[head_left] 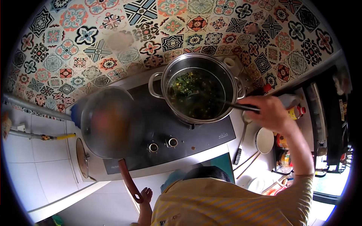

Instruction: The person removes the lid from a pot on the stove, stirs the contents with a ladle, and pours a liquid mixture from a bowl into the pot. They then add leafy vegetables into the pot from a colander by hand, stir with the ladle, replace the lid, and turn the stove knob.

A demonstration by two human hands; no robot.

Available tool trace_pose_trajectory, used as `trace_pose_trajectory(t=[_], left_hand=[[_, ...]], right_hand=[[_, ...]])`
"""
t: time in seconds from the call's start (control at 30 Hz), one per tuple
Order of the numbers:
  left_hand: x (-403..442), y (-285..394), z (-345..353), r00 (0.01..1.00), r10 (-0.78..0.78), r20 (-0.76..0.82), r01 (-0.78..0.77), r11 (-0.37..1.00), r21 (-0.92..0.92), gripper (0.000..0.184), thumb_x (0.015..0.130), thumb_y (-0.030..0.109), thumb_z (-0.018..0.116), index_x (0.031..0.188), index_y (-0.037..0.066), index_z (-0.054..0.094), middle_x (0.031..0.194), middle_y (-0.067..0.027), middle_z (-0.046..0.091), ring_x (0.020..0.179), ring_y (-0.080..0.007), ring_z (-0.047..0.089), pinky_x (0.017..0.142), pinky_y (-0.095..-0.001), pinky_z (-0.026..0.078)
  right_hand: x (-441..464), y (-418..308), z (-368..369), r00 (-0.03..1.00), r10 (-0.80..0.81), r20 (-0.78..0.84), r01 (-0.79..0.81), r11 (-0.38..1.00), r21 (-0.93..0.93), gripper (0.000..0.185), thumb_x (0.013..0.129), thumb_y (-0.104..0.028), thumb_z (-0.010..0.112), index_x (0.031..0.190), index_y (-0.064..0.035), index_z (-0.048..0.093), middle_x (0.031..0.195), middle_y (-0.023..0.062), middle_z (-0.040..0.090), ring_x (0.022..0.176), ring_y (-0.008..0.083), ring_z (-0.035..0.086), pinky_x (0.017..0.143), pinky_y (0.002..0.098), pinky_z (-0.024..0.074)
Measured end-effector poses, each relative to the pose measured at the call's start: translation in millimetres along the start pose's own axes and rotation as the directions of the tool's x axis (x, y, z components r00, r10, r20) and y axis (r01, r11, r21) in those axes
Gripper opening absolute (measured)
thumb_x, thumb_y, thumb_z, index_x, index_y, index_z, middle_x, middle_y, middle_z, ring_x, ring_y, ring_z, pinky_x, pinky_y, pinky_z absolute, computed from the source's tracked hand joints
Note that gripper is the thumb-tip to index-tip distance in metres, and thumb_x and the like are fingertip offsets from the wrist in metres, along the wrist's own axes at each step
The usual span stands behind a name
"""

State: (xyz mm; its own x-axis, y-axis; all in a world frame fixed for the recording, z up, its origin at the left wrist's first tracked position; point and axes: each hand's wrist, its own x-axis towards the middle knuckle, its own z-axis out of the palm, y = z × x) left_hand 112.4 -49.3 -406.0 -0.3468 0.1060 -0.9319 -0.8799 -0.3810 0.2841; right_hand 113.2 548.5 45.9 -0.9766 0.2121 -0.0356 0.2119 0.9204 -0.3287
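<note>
My right hand (268, 113) is closed round the black handle of a utensil (241, 106), whose far end goes down into the steel pot (199, 56). Dark liquid with chopped greens and yellow bits (184, 84) fills part of the pot, which stands on the right side of the black hob (203, 136). On the left side of the hob is a pan (109, 122) under a fogged lid, its contents blurred. The pan's brown handle (130, 182) points toward me. Beside the end of that handle is my left hand (146, 194), fingers apart, holding nothing.
Right of the hob lie a black-handled tool (238, 155), chopsticks (249, 165) and a white bowl (264, 141). Bottles and jars (283, 141) stand further right by a black rack. A round lid (81, 158) leans at the left wall, near a yellow hose (66, 136).
</note>
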Motion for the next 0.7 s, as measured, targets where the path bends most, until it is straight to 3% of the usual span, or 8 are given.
trace_pose_trajectory(t=[0.1,0.2,0.23,0.33,0.57,0.6,0.63,0.7], left_hand=[[-2,6,10,0.999,0.022,0.035,-0.025,0.996,0.082,0.031,0.086,0.017,0.051,0.111,0.000,0.045,0.089,-0.0120,0.056,0.075,-0.0217,0.056,0.067,-0.0323,0.051],[-15,11,25,0.980,0.174,0.097,-0.193,0.951,0.242,0.032,0.085,0.016,0.052,0.111,-0.002,0.045,0.090,-0.0124,0.056,0.076,-0.0221,0.056,0.068,-0.0317,0.050],[-1,10,7,0.953,0.270,0.137,-0.303,0.862,0.406,0.033,0.084,0.014,0.052,0.112,-0.003,0.045,0.089,-0.0126,0.056,0.077,-0.0226,0.056,0.069,-0.0307,0.050],[-13,11,10,0.998,0.053,-0.024,-0.054,0.998,-0.020,0.034,0.085,0.013,0.050,0.114,-0.003,0.044,0.090,-0.0128,0.056,0.076,-0.0232,0.056,0.069,-0.0320,0.050],[0,-3,-13,0.998,-0.052,-0.027,0.051,0.998,-0.046,0.033,0.088,0.013,0.044,0.116,-0.003,0.043,0.097,-0.0148,0.056,0.082,-0.0253,0.056,0.070,-0.0352,0.051],[-1,-5,-8,0.999,-0.019,-0.046,0.019,1.000,-0.019,0.033,0.088,0.013,0.044,0.116,-0.004,0.043,0.097,-0.0147,0.057,0.083,-0.0252,0.056,0.071,-0.0348,0.051],[-1,-5,-1,0.998,0.017,-0.061,-0.016,1.000,0.009,0.033,0.088,0.012,0.044,0.116,-0.004,0.043,0.098,-0.0146,0.057,0.084,-0.0251,0.057,0.071,-0.0345,0.051],[3,-3,-6,0.984,0.058,0.171,-0.078,0.991,0.110,0.033,0.087,0.011,0.044,0.116,-0.004,0.043,0.098,-0.0144,0.057,0.087,-0.0244,0.056,0.072,-0.0337,0.051]], right_hand=[[19,-4,56,0.999,0.010,-0.052,-0.017,0.989,-0.150,0.031,0.079,-0.021,0.057,0.109,-0.0175,0.056,0.080,0.0118,0.063,0.071,0.0289,0.062,0.063,0.0378,0.0500],[32,6,72,0.988,0.045,-0.148,-0.083,0.960,-0.268,0.028,0.079,-0.020,0.056,0.107,-0.0154,0.055,0.077,0.0112,0.063,0.064,0.0273,0.061,0.056,0.0380,0.0491],[28,8,69,0.982,0.047,-0.185,-0.093,0.963,-0.251,0.028,0.079,-0.020,0.056,0.107,-0.0152,0.055,0.075,0.0106,0.063,0.063,0.0272,0.061,0.055,0.0379,0.0490],[21,13,51,0.970,0.038,-0.242,-0.098,0.965,-0.242,0.028,0.079,-0.021,0.056,0.107,-0.0148,0.055,0.071,0.0090,0.063,0.060,0.0267,0.061,0.054,0.0376,0.0490],[8,9,27,1.000,0.016,0.017,-0.011,0.969,-0.246,0.026,0.078,-0.021,0.057,0.102,-0.0148,0.060,0.072,0.0108,0.063,0.069,0.0265,0.062,0.064,0.0366,0.0496],[2,11,17,0.994,-0.057,-0.094,0.042,0.987,-0.152,0.023,0.076,-0.020,0.058,0.098,-0.0151,0.062,0.074,0.0103,0.064,0.070,0.0267,0.062,0.064,0.0356,0.0494],[-5,7,0,0.998,-0.025,-0.060,0.016,0.987,-0.158,0.025,0.074,-0.016,0.058,0.099,-0.0142,0.063,0.074,0.0111,0.063,0.069,0.0280,0.061,0.063,0.0366,0.0485],[-12,-2,-18,1.000,0.000,-0.027,-0.005,0.983,-0.185,0.027,0.073,-0.013,0.058,0.100,-0.0139,0.063,0.073,0.0116,0.062,0.068,0.0290,0.060,0.062,0.0372,0.0475]])
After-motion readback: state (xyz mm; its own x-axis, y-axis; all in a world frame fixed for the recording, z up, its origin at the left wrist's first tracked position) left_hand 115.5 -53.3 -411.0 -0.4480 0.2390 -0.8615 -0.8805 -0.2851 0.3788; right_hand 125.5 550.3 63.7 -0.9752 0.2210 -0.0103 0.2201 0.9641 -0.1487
